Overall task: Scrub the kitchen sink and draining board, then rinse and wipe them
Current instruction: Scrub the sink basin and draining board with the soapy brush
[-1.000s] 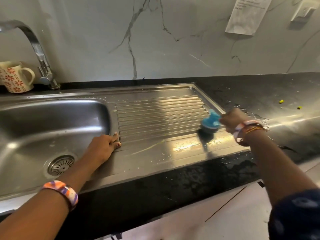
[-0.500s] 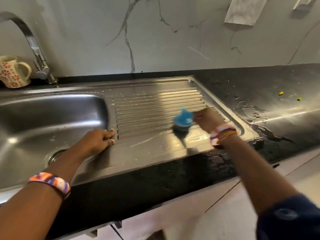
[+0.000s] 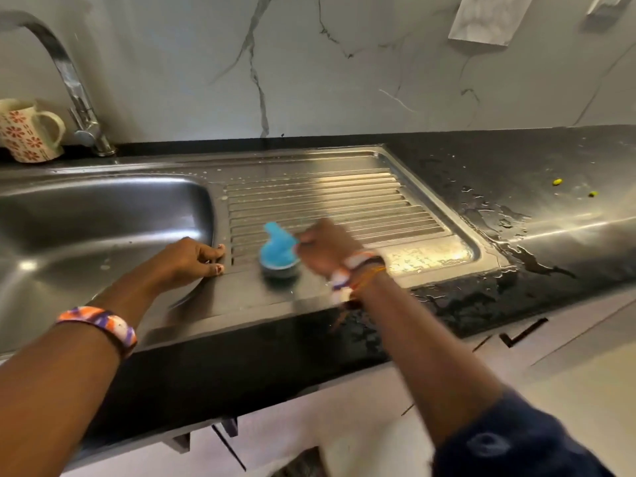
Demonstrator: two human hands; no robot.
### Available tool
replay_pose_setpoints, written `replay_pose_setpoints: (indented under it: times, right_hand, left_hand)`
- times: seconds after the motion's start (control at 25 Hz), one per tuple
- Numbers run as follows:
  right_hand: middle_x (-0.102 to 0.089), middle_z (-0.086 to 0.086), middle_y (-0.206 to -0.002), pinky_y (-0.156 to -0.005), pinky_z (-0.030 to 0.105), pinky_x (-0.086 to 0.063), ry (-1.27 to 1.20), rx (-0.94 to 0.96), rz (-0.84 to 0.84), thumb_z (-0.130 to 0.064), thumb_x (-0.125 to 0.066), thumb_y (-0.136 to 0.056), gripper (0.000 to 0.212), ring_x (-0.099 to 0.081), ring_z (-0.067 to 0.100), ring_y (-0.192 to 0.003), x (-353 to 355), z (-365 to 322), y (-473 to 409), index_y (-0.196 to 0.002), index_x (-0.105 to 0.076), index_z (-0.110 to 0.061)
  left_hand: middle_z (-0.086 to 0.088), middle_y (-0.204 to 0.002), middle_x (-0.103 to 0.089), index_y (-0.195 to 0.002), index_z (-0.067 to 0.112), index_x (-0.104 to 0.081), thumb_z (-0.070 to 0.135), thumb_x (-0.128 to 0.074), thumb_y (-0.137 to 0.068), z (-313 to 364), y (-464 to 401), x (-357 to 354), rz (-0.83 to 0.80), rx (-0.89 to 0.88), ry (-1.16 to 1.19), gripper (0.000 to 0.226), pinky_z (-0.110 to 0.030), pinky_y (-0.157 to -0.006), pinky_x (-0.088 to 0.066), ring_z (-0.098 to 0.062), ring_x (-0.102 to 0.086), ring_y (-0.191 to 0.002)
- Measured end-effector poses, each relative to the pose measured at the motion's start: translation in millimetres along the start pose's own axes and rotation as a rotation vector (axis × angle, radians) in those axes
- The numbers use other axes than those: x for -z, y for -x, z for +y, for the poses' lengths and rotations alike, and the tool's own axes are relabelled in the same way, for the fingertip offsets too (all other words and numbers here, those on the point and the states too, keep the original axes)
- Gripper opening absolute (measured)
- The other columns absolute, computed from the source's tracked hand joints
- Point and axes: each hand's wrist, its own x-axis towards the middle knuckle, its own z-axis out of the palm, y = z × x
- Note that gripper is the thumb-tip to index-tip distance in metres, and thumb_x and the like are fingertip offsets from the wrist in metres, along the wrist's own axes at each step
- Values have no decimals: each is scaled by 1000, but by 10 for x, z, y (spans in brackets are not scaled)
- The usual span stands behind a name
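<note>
Scrubbing is the step in hand, on the draining board, with rinse and wipe not yet begun, by my reading.

Far left, at nine o'clock, a mug [image 3: 29, 132] with red flowers stands beside the tap [image 3: 74, 87], which is not running. Below them lies the sink [image 3: 103, 215], its bowl shiny, a few pale drops on its near slope.

Moving right, the left hand [image 3: 192, 258] rests on the rim between bowl and board, fingers loosely curled, tips touching the steel, holding nothing. It looks like a brace.

Dead centre, the brush [image 3: 279, 254], blue top and dark bristles, sits bristles-down on the board [image 3: 344, 201], at the near left corner of the ribs, about seven o'clock on that panel. The right hand [image 3: 325, 247] grips the blue handle from three o'clock; it is blurred, so finger placement cannot be told beyond that grip.

Further right, the flat patch at the board's near right corner shows soapy streaks. Beyond its edge the black table [image 3: 550, 160] carries a spill of water [image 3: 509, 228] and two small yellow bits [image 3: 557, 181] toward two o'clock.

Next move, as I judge it: work the ribs toward twelve o'clock, where white flecks sit along the far edge, with firm downward pressure along the grooves. Then the bowl wants the same before any rinse. Slip risk: wet steel under that bracing hand.
</note>
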Motion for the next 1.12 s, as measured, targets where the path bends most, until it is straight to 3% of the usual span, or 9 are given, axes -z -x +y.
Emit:
replay_pose_setpoints:
  times: [0.08,0.16,0.28,0.44,0.56,0.8,0.88,0.96,1.12]
  right_hand:
    - [-68,12,-102,-84,38,-54,67,193,-13,-24,-50,-85,32,-64,30,-95,-182,-353,173,-111,-66,-14]
    - [-67,15,-106,-85,39,-53,57,251,-13,-19,-48,-89,34,-64,31,-96,-177,-412,234,-117,-64,-12]
    - [-66,15,-96,-68,28,-53,68,79,6,-15,-47,-95,31,-62,24,-79,440,222,128,-117,-63,-3]
    - [-49,6,-70,-39,16,-39,111,-336,103,-14,-51,-94,32,-41,13,-55,1277,1065,87,-119,-58,5]
    - [-46,4,-64,-27,12,-33,-61,-363,21,-13,-53,-93,37,-40,15,-53,1330,970,110,-123,-54,8]
    - [-61,6,-76,-39,8,-32,9,307,-202,-14,-51,-92,31,-38,5,-51,80,-328,26,-120,-64,-9]
    - [-66,8,-85,-44,12,-34,41,299,-196,-14,-51,-92,33,-39,5,-52,4,-465,5,-122,-63,-11]
    - [-58,1,-70,-39,10,-33,70,236,-212,-15,-50,-93,31,-42,5,-48,308,-219,30,-120,-63,-7]
    - [-57,4,-71,-51,18,-47,95,-108,-191,-15,-51,-95,27,-52,9,-54,1226,681,126,-119,-58,-4]
  left_hand:
    - [-7,-111,-67,-124,1,-59,5,-60,-89,4,-3,23,-29,-14,1,35,-17,-71,-39,-8,-55,-80]
    - [-5,-117,-64,-125,0,-57,3,-59,-89,-17,-7,28,-36,-11,16,36,-17,-75,-36,-8,-57,-85]
    - [-11,-134,-53,-129,-2,-51,1,-60,-88,-89,-11,-4,-15,-12,83,42,-19,-94,-30,-21,-51,-121]
    - [-9,-142,-45,-134,6,-47,7,-58,-90,-160,-37,-76,-2,-26,45,45,-29,-112,-24,-22,-41,-133]
    - [-8,-142,-45,-134,7,-48,8,-58,-91,-153,-30,-86,24,-31,48,44,-29,-112,-23,-21,-41,-132]
    - [-5,-134,-55,-129,9,-56,11,-60,-90,-121,10,-7,-18,-48,21,40,-21,-92,-33,-16,-54,-114]
    - [-6,-133,-56,-126,9,-58,10,-60,-89,-133,31,-13,-28,-53,33,37,-24,-95,-36,-18,-54,-116]
    - [-5,-140,-48,-132,7,-51,10,-59,-90,-135,51,-30,-19,-54,69,43,-25,-107,-28,-17,-45,-129]
    - [-2,-143,-44,-135,10,-47,10,-58,-91,-148,39,-75,4,-29,144,45,-25,-112,-20,-15,-36,-135]
